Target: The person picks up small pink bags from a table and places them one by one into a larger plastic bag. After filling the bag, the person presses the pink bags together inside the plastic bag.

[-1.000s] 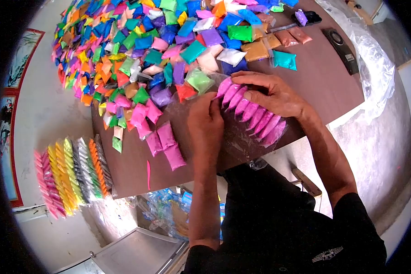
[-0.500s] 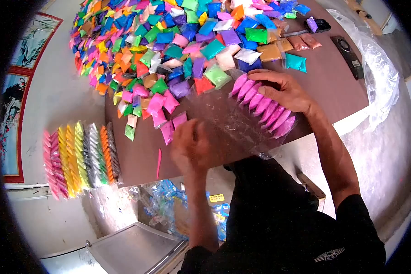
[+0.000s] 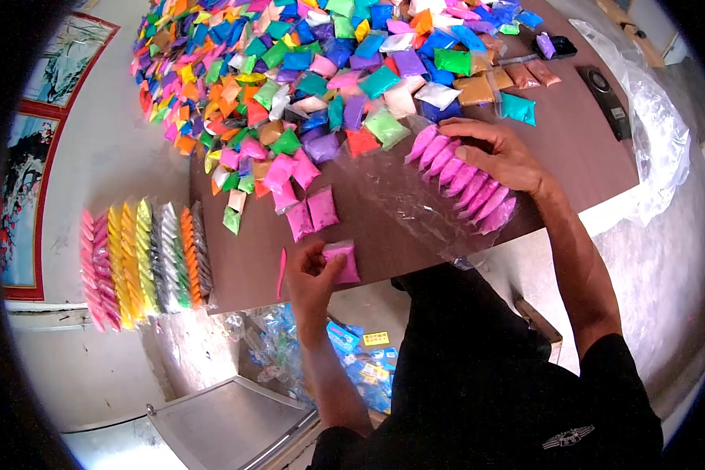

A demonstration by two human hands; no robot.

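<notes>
My left hand pinches a small pink packet by its upper side, close to the table's front edge. At the right, my right hand is curled over a slanted row of several pink packets, thumb and fingers gripping its upper end. The row overlaps a clear plastic bag, which spreads out to its left. Two more pink packets lie flat just beyond my left hand. A thin pink strip rests left of that hand.
A large heap of colourful packets covers the far table. Filled sleeves in several colours stand at its left end. A black device and crumpled clear plastic lie at the right. Wrappers are below the front edge.
My left hand has come down toward the table edge, and a pink packet now shows in its fingers. My right hand keeps its hold on the row. The view has shifted slightly.
</notes>
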